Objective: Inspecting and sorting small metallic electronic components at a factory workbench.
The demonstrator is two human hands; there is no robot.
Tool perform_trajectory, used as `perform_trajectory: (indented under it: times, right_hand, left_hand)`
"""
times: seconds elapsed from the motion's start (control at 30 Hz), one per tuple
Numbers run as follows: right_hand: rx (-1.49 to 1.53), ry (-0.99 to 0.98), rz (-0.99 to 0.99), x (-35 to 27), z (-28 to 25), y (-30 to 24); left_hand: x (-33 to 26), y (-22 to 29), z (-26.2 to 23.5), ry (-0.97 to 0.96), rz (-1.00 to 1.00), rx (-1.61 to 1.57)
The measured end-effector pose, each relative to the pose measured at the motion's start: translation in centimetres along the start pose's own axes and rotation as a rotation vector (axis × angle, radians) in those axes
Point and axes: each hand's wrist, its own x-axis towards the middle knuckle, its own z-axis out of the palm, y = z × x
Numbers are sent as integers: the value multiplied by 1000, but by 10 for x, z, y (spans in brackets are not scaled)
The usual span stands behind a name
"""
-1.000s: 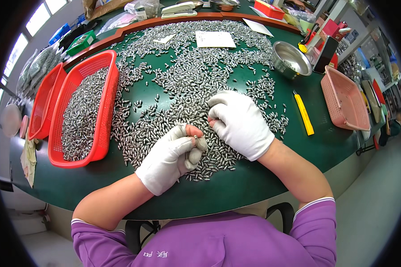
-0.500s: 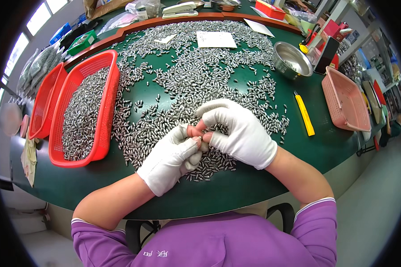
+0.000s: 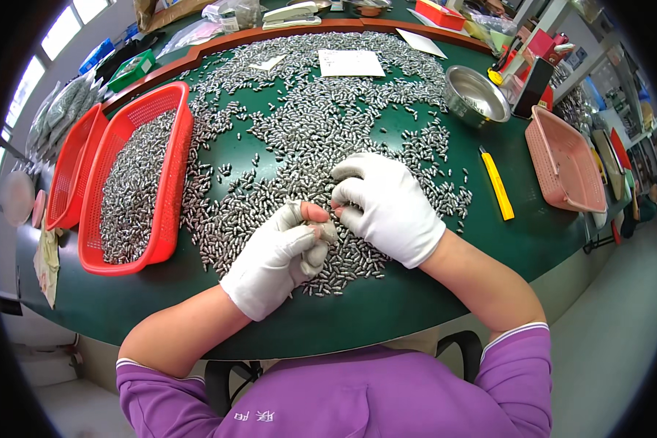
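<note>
Many small silvery metal pieces with pointed ends (image 3: pixel 299 131) lie spread over the green table. My left hand (image 3: pixel 276 255) hovers over their near part, in a white glove with bare thumb and index tips. Its fingers are curled, thumb near the index finger; whatever they hold is too small to make out. Close on its right, my gloved right hand (image 3: pixel 387 208) is bent over the pieces with thumb and index tip drawn together. Its grip is partly hidden by the glove. A small gap separates the two hands' fingertips.
On the left, a red perforated basket (image 3: pixel 185 157) holds a heap of the same pieces, beside another red basket (image 3: pixel 71 171). To the right are a yellow utility knife (image 3: pixel 498 186), a steel bowl (image 3: pixel 482 98) and a pink basket (image 3: pixel 562 164). White paper (image 3: pixel 350 64) lies on the far pieces.
My hands, whose fingertips met before, have come slightly apart. The right hand's fingers have curled downward, and the left hand has shifted a little to the left.
</note>
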Motion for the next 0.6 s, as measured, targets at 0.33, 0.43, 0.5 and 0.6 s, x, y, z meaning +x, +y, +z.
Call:
perform_trajectory:
  times: [0.33, 0.43, 0.5, 0.6]
  right_hand:
    - [266, 85, 68, 1, -8, -11]
    - [405, 66, 68, 1, -9, -16]
    - [454, 16, 72, 2, -10, -18]
    - [480, -2, 107, 3, -14, -19]
  left_hand:
    - [0, -1, 1, 70, -20, 15]
    - [1, 0, 2, 56, -19, 43]
    - [0, 1, 2, 39, -17, 79]
    - [-1, 0, 3, 86, -32, 57]
